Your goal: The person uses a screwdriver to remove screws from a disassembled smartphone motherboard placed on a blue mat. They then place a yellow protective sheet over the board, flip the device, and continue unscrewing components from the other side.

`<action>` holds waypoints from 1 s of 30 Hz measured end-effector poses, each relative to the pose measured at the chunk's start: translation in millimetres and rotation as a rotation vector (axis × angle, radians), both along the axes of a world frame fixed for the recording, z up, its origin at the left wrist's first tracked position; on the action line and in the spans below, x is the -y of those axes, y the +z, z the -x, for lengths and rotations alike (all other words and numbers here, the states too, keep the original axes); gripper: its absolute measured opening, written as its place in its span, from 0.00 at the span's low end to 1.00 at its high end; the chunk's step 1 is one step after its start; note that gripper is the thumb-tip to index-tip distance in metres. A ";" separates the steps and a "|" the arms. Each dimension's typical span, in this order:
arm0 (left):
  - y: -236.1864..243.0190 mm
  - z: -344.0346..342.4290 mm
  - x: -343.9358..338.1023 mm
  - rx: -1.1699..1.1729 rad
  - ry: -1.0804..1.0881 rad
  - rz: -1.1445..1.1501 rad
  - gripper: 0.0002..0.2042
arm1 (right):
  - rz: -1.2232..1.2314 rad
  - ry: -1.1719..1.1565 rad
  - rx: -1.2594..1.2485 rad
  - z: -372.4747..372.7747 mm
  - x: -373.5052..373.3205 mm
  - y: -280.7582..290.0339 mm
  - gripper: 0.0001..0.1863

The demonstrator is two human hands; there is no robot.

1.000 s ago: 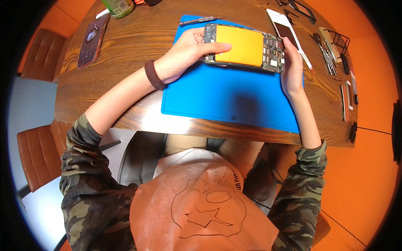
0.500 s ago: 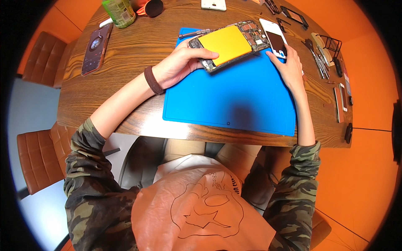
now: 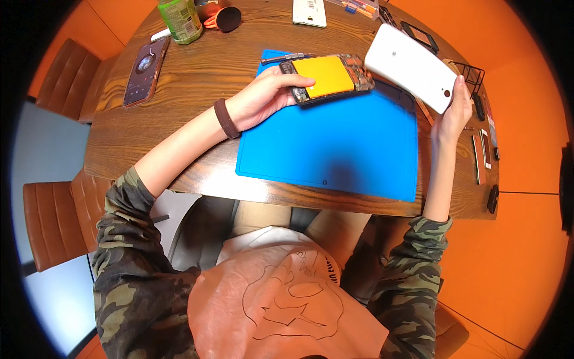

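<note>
My left hand grips the lower end of an opened phone, thumb across its yellow battery. Its circuit board shows at the far right end. My right hand is closed on one end of a white phone back cover, lifted and tilted with its smooth outer side toward me. A small round camera hole sits near my fingers. Both pieces are above the far part of a blue work mat, with the cover's left end beside the circuit board. A metal screwdriver lies at the mat's far left.
A dark phone and a green bottle stand to the left on the wooden table. An orange and black round item is beside the bottle. A white phone lies at the back. A black wire rack stands at the right.
My right hand has picked up the white back cover from the table and turned it over, raising it to the right. My left hand still holds the opened phone, now tilted slightly differently.
</note>
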State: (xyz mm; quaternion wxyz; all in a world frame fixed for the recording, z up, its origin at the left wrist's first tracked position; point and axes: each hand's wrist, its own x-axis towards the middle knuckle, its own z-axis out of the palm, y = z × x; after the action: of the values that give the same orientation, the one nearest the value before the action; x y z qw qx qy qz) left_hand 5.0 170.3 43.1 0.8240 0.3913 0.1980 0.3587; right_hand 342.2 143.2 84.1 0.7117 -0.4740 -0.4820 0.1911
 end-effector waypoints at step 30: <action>-0.7 -5.6 12.1 -0.241 -0.033 -0.281 0.21 | 0.412 0.187 -0.104 94.9 2.4 -51.5 0.22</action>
State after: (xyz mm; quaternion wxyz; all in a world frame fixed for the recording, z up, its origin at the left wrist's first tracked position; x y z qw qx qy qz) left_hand 10.6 158.2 42.4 0.7373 0.5458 0.2369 0.3198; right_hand 247.4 140.8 32.6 0.6029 -0.5521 -0.4373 0.3749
